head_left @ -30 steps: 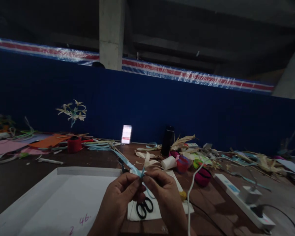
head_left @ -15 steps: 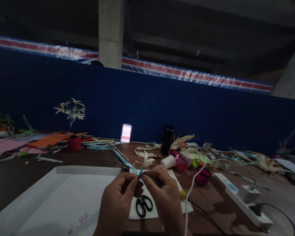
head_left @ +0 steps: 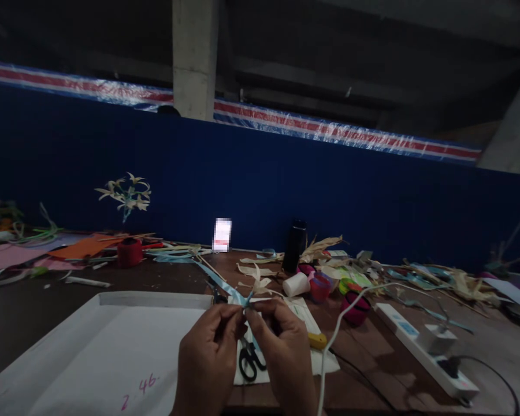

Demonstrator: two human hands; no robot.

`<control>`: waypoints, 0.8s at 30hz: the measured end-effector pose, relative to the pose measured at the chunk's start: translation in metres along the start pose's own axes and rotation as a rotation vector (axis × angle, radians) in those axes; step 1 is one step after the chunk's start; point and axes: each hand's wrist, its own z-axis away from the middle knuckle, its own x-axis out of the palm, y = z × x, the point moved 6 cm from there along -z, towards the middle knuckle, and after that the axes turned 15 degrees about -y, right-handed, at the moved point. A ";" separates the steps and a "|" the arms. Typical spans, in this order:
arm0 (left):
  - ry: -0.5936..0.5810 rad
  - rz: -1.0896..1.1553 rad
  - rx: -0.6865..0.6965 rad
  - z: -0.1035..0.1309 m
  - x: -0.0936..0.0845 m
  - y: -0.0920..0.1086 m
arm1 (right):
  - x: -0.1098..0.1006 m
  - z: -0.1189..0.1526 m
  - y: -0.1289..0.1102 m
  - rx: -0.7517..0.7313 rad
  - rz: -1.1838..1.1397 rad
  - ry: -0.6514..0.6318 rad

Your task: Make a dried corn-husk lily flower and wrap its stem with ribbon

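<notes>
Both hands meet at the centre front, fingertips nearly touching. My left hand (head_left: 210, 352) is closed in a pinch at the lower end of a light blue ribbon (head_left: 220, 282). Beside it, my right hand (head_left: 283, 349) pinches the same blue piece. The ribbon runs back and left from the fingertips across the table. A pale, petal-like husk piece (head_left: 257, 280) shows just above the fingers. Beneath and between the hands, black-handled scissors (head_left: 248, 364) lie on a white sheet (head_left: 302, 315), with a yellow-handled tool (head_left: 317, 341) right of my right hand.
A white tray (head_left: 99, 346) lies at the left front. Behind stand a red roll (head_left: 130, 253), a lit phone (head_left: 222, 235), a black bottle (head_left: 295, 245) and a husk flower (head_left: 130, 193). A white cup (head_left: 297, 285), white cable (head_left: 338, 323) and power strip (head_left: 424, 352) are on the right.
My right hand has shifted slightly left, with its fingers drawn in closer to my left hand. More of the yellow-handled tool shows.
</notes>
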 end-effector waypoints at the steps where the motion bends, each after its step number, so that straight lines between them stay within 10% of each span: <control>1: 0.004 -0.031 0.014 0.000 0.000 0.001 | 0.000 0.001 -0.001 -0.018 0.009 0.008; 14: 0.092 -0.142 0.121 0.005 -0.001 0.002 | 0.000 -0.003 -0.001 0.029 -0.034 -0.024; 24: -0.214 0.310 -0.098 -0.003 0.001 0.000 | 0.001 -0.020 0.009 0.004 -0.362 -0.301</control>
